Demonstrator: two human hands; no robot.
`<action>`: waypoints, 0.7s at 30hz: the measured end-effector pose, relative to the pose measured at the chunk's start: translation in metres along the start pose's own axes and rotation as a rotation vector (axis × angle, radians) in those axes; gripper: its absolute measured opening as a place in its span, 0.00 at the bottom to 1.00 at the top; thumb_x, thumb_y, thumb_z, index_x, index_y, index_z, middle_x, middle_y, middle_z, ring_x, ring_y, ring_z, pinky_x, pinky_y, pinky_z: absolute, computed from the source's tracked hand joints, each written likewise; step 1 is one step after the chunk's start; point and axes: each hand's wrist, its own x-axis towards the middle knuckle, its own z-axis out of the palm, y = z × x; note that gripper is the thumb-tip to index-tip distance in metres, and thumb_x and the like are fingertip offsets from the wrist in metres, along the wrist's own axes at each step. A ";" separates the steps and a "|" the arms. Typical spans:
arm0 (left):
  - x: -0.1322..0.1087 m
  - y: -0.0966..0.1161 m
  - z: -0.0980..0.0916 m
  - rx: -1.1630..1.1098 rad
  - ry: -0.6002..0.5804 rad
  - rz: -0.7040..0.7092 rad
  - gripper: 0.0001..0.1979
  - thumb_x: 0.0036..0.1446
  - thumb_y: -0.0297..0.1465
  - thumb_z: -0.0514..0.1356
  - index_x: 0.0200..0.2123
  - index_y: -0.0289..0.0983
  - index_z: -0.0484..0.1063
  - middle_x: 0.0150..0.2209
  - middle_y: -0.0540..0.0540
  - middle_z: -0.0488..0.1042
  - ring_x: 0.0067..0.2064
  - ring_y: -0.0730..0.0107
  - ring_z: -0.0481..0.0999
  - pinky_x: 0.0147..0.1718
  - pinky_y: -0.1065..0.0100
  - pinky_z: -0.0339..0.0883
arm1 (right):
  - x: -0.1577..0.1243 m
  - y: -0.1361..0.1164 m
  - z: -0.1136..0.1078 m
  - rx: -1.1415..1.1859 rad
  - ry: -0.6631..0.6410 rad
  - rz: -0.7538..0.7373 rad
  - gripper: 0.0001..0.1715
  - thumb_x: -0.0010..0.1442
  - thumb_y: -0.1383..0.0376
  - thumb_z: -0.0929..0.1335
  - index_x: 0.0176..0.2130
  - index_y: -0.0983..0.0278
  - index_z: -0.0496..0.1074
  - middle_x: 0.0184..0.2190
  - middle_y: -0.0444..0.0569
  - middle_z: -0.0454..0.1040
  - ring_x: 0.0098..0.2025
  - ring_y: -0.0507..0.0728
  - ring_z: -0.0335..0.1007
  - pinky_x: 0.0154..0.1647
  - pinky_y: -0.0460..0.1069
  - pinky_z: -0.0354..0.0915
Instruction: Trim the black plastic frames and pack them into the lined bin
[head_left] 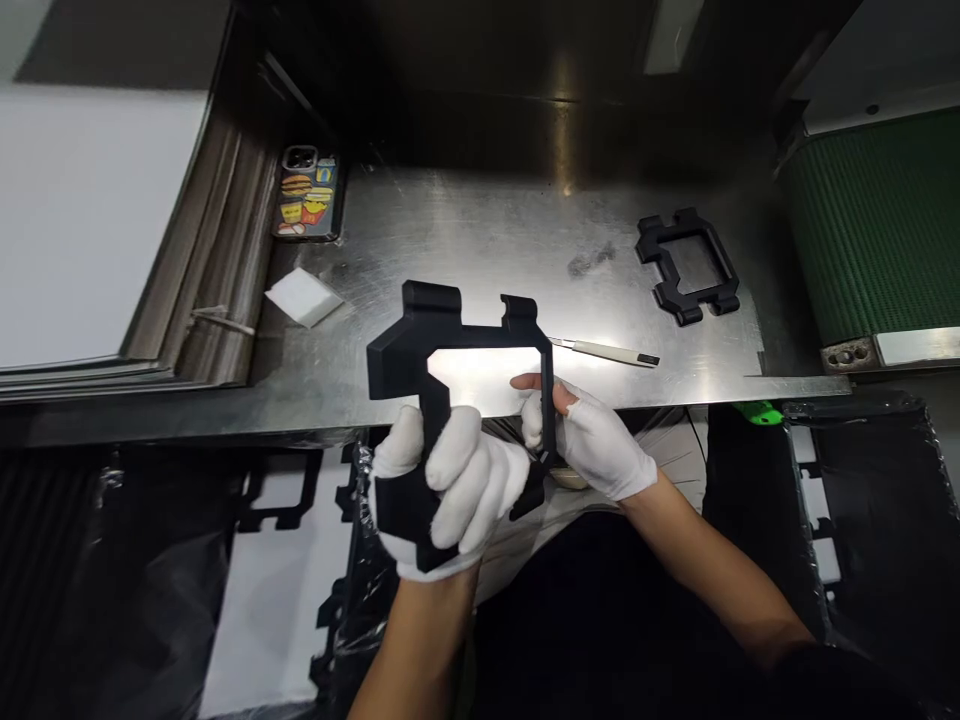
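Note:
A black angular frame (480,338) with a large opening is held up over the front edge of the metal bench. My left hand (469,480), in a white glove, is closed around the frame's lower left side. On its right side, my right hand (600,440) grips the thin bar between bare thumb and forefinger; the rest of that hand is gloved. Just beyond my right hand lies a craft knife (607,353) with a pale handle. A second black frame (686,265) of similar shape rests flat on the bench to the right.
Stacked sheets (97,230) stand at the left, beside a phone (307,195) in a patterned case and a white block (304,297). A green ribbed conveyor belt (885,220) is at the right. Below the bench, plastic-lined containers hold white sheets (270,610) and more black frames (289,500).

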 end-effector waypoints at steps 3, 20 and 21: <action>-0.003 0.005 0.001 0.088 0.082 -0.015 0.29 0.76 0.48 0.56 0.23 0.40 0.56 0.09 0.57 0.52 0.10 0.75 0.55 0.18 0.67 0.50 | -0.002 -0.002 -0.006 -0.413 0.213 -0.094 0.24 0.74 0.44 0.65 0.49 0.60 0.77 0.29 0.42 0.69 0.32 0.56 0.65 0.38 0.52 0.64; -0.061 -0.010 0.005 0.925 0.460 -0.362 0.26 0.49 0.20 0.68 0.50 0.44 0.69 0.28 0.58 0.67 0.29 0.71 0.67 0.33 0.68 0.69 | 0.021 -0.031 -0.050 -1.360 0.444 -0.467 0.18 0.70 0.65 0.64 0.55 0.62 0.76 0.54 0.58 0.79 0.57 0.68 0.75 0.62 0.64 0.68; -0.065 -0.009 0.004 0.923 0.459 -0.347 0.25 0.50 0.21 0.67 0.51 0.44 0.69 0.28 0.58 0.66 0.29 0.71 0.68 0.34 0.68 0.69 | 0.023 -0.028 -0.047 -1.347 0.399 -0.459 0.17 0.71 0.65 0.64 0.55 0.61 0.76 0.54 0.58 0.79 0.57 0.67 0.75 0.62 0.64 0.69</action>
